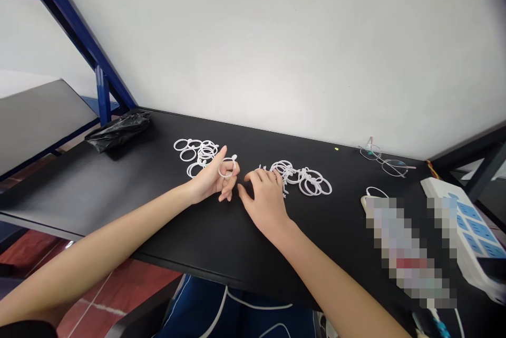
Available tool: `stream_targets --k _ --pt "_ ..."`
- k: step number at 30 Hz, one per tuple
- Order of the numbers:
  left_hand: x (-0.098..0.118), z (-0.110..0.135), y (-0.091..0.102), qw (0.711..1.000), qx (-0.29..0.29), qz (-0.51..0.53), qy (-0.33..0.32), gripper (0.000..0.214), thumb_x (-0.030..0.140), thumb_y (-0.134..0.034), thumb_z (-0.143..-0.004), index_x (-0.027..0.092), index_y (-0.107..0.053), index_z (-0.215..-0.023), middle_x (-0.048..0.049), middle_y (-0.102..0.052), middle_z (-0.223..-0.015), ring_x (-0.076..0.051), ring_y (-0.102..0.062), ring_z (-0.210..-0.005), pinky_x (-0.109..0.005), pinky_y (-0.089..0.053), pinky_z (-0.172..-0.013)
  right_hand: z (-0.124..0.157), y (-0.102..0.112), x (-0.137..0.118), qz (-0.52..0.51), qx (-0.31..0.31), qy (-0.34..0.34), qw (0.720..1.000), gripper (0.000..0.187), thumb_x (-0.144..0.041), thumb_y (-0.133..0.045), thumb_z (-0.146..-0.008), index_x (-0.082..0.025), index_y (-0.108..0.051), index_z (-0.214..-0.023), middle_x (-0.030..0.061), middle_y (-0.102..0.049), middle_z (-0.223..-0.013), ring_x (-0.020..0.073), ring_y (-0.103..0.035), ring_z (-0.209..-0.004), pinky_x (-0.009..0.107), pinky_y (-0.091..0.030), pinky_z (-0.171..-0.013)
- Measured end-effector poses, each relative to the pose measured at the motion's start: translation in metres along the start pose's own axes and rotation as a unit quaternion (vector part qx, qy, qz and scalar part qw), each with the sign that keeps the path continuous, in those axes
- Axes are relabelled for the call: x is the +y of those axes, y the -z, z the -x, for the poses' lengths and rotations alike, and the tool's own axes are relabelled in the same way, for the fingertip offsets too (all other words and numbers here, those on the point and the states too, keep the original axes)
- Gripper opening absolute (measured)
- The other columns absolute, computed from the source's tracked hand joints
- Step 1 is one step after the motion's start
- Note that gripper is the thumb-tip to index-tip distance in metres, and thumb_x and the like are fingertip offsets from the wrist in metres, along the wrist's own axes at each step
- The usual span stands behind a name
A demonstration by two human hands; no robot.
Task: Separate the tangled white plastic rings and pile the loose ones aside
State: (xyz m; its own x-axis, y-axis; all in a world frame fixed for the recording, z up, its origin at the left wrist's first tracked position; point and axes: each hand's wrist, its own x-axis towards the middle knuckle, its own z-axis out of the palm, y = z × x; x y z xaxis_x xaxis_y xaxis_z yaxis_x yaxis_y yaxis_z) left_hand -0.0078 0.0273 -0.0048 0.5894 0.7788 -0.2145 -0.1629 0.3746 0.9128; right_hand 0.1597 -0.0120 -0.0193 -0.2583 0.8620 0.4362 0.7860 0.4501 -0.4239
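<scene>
A thin white plastic ring (226, 167) with a small tab on its rim is held in my left hand (213, 177), palm turned up and fingers curled. Behind that hand lies a loose group of similar white rings (188, 154), partly covered by it. My right hand (266, 195) rests palm down by a second group of white rings (316, 182), with its thumb and fingers apart. Its fingertips reach over the near side of this group, so some rings there are hidden. Whether the fingers touch a ring I cannot tell.
A crumpled black plastic bag (118, 131) lies at the table's far left. Eyeglasses (381, 160) sit near the wall at right. A white power strip (470, 227) and a blurred-out object (407, 253) with cables stand on the right. The black table (158, 169) meets a white wall.
</scene>
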Motion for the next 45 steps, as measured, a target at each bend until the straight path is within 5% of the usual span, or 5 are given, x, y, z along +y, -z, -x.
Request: stream_targets --k 13,20,23,29,45 --pt "0.006 0.002 -0.002 0.995 0.077 0.033 -0.051 0.028 0.047 -0.049 -0.095 0.02 -0.048 -0.09 0.0047 -0.054 -0.069 -0.006 -0.046 -0.047 -0.024 -0.054 -0.051 -0.002 -0.006 0.007 -0.052 -0.018 0.022 0.998 0.036 0.008 -0.04 -0.074 -0.019 -0.058 -0.087 0.005 -0.061 -0.09 0.0198 -0.058 -0.082 0.034 -0.043 -0.082" --pt "0.004 0.004 0.0 0.974 0.114 -0.142 -0.136 0.025 0.039 -0.059 -0.091 0.02 -0.055 -0.106 -0.0044 -0.06 -0.113 -0.011 -0.063 -0.086 -0.034 -0.057 -0.087 -0.002 -0.008 0.008 -0.083 -0.007 0.023 0.996 0.035 0.007 -0.04 -0.074 -0.019 -0.06 -0.086 0.0044 -0.065 -0.087 0.0194 -0.061 -0.081 0.035 -0.044 -0.082" --pt "0.016 0.01 0.015 0.896 0.159 -0.335 -0.243 0.025 0.036 -0.057 -0.091 0.019 -0.056 -0.11 -0.0105 -0.056 -0.125 -0.017 -0.064 -0.095 -0.038 -0.056 -0.089 -0.001 -0.009 0.008 -0.088 -0.009 0.026 0.996 0.032 0.005 -0.044 -0.078 -0.02 -0.062 -0.087 0.0035 -0.069 -0.082 0.0199 -0.062 -0.077 0.036 -0.044 -0.082" --pt "0.041 0.017 0.06 0.59 0.27 -0.711 -0.271 0.031 0.029 -0.04 -0.096 0.015 -0.061 -0.114 -0.0162 -0.058 -0.124 -0.029 -0.058 -0.108 -0.049 -0.046 -0.098 0.0 -0.007 0.006 -0.112 0.032 0.034 0.993 0.026 0.0 -0.05 -0.082 -0.02 -0.065 -0.088 0.0025 -0.071 -0.081 0.0195 -0.063 -0.077 0.036 -0.045 -0.084" --pt "0.035 0.012 0.067 0.545 0.261 -0.754 -0.257 0.032 0.028 -0.037 -0.097 0.015 -0.066 -0.102 -0.0115 -0.07 -0.1 -0.026 -0.063 -0.093 -0.048 -0.041 -0.104 -0.003 -0.004 0.003 -0.188 0.094 0.009 0.978 0.022 -0.004 -0.058 -0.08 -0.024 -0.066 -0.086 -0.0008 -0.074 -0.072 0.0202 -0.069 -0.075 0.041 -0.051 -0.089"
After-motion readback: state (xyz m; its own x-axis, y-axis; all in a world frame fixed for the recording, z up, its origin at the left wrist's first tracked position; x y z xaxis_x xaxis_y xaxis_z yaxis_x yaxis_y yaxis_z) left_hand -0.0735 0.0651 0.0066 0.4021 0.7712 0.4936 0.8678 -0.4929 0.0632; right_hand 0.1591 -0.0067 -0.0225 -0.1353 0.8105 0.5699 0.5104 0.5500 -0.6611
